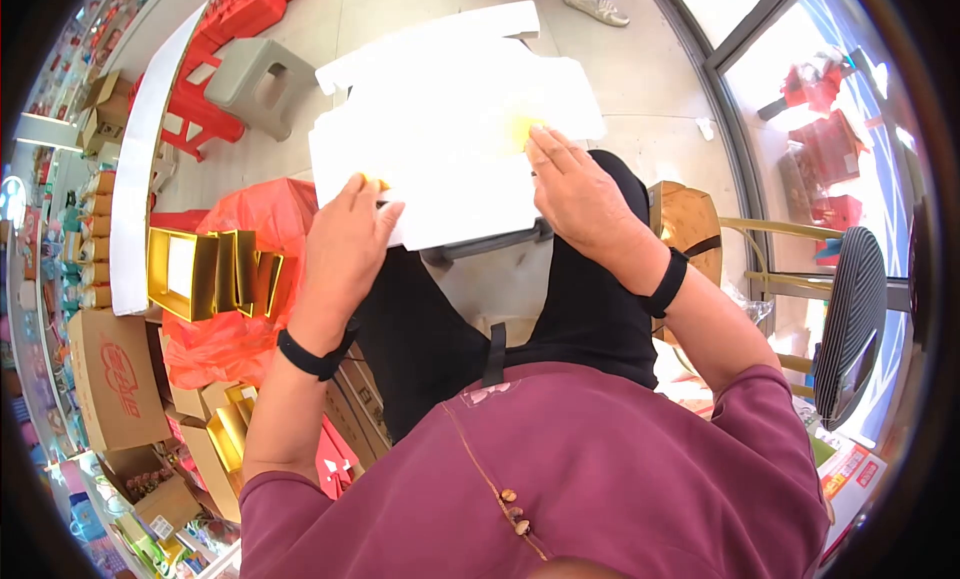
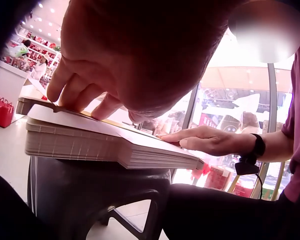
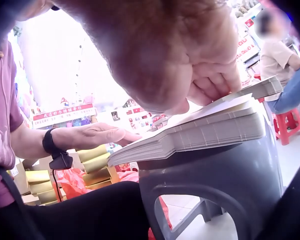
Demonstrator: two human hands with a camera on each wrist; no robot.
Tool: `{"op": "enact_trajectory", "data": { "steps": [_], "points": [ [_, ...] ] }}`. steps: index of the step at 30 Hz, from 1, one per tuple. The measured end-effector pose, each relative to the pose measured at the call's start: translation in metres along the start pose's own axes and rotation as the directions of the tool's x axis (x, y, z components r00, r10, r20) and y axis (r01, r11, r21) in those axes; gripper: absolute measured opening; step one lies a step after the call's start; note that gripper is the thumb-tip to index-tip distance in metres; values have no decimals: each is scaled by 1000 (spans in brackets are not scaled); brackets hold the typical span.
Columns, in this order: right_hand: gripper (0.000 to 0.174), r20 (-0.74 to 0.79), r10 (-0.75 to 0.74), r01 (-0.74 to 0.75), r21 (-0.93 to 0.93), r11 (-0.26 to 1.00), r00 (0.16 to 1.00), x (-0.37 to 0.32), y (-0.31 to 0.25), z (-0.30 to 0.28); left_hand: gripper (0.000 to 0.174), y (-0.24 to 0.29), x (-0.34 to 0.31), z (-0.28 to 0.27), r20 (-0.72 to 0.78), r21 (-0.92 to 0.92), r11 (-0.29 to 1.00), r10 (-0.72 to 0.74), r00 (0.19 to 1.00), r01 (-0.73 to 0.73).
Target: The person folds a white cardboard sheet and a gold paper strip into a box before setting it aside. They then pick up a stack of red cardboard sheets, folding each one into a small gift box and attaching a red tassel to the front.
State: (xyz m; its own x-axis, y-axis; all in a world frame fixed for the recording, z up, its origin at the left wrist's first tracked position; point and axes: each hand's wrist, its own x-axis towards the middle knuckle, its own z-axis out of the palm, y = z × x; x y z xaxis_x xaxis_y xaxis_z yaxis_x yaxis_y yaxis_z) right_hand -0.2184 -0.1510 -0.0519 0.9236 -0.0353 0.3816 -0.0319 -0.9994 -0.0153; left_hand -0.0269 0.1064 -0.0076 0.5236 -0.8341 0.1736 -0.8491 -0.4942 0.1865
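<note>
L hand (image 1: pixel 345 244): fingers loosely straight, tips on top of white card stack (image 1: pixel 450 149). R hand (image 1: pixel 585 194): fingers straight, close tog., resting on stack's R part. Stack directly under both hands, atop dk grey stool (image 2: pixel 97 190). Left of L hand: gold boxes (image 1: pixel 203 279) by red plastic bag (image 1: pixel 270 214). Further right of R hand: striped chair (image 1: pixel 850 324). Fwd of L hand, farther: lt grey stool (image 1: pixel 240 79). Well beyond R hand: shoe (image 1: pixel 600 7).

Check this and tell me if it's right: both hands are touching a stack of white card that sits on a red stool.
The colour is wrong: the left wrist view shows that the stool under the stack of white card is dark grey, not red. The rest holds: the left hand and right hand both touch the stack.
</note>
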Motion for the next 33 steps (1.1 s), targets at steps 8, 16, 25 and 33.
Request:
{"op": "enact_trajectory", "data": {
  "steps": [8, 16, 25, 33],
  "points": [
    [39, -88, 83, -69, 157, 985, 993, 4, 0, -20, 53, 43, 49, 9, -166, 12, 959, 282, 945, -284],
    [58, -88, 198, -179, 191, 965, 976, -13, 55, -43, 27, 30, 70, 6, -103, -206, 952, 210, 972, -228],
    [29, -175, -112, 154, 252, 955, 978, -2, 25, -49, 33, -28, 81, -11, -267, 107, 910, 414, 870, -400],
    [31, -73, -214, 224, 433, 873, 974, 16, -22, -21, 19, -3, 82, -11, -57, -231, 862, 451, 891, -451]
  ]
}}
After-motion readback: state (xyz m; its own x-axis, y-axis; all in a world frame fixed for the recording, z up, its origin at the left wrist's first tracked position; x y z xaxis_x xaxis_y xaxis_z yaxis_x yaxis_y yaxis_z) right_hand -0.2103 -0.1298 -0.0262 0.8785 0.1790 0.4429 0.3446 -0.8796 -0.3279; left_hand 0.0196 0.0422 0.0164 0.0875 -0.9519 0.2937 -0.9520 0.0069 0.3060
